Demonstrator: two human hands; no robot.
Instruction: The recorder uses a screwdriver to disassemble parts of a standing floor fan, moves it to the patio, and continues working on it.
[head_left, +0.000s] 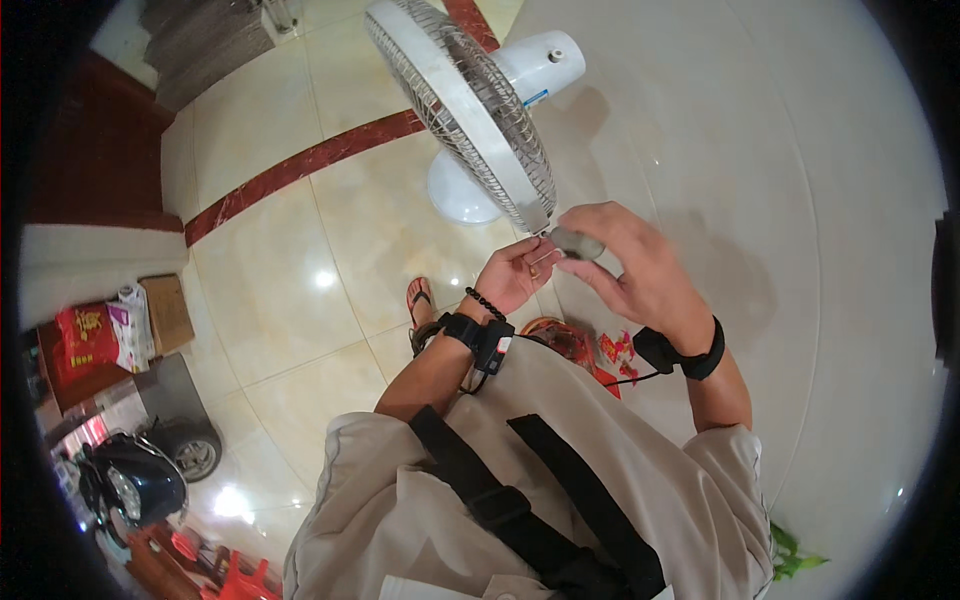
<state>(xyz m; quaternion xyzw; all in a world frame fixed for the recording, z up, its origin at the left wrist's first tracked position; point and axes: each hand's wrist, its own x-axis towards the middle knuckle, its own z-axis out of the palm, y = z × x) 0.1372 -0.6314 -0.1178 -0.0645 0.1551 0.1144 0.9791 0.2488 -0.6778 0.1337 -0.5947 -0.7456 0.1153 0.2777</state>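
A white standing fan with a wire cage and a pale rim band tilts in front of me. At the lower end of its rim, my left hand is palm up with its fingers drawn together; what they grip is too small to make out. Between the thumb and fingers of my right hand is a grey-green rounded object, blurred, close against the rim's end and my left fingertips. Its exact kind does not show. The fan's white motor housing points to the right, and its round base stands below the cage.
A pale wall rises on my right. Near my legs lie a red container and red decorations. Farther left are a dark scooter, a cardboard box and red bags. A green plant shows at lower right.
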